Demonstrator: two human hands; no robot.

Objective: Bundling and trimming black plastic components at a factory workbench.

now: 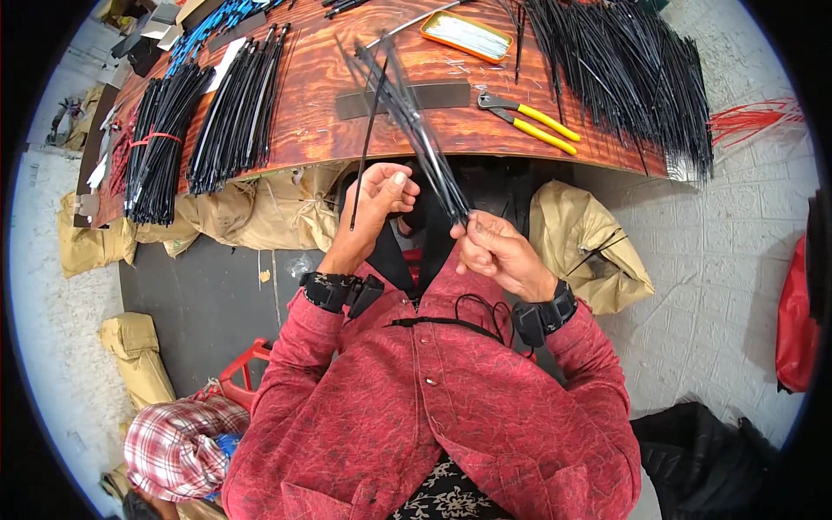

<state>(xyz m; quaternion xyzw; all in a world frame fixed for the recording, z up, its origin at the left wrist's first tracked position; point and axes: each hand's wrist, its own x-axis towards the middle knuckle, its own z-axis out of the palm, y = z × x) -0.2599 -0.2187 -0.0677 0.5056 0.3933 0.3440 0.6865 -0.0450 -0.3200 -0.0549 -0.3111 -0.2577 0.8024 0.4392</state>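
Observation:
My right hand [496, 251] grips the lower end of a small bunch of long black cable ties [414, 117] that fans upward over the wooden table's [312, 95] front edge. My left hand [379, 195] pinches a single black tie [367, 143] that stands nearly upright beside the bunch. Both hands are raised in front of my chest, below the table edge. Both wrists wear black bands, and my sleeves are red.
Bundles of black ties [160, 143] lie at the table's left, and a big loose heap [637, 74] at the right. Yellow-handled pliers [530, 120], an orange tray [466, 35] and a dark strip [403, 98] lie mid-table. Tan sacks [589, 243] crowd the floor. A person in a plaid cap [178, 451] sits lower left.

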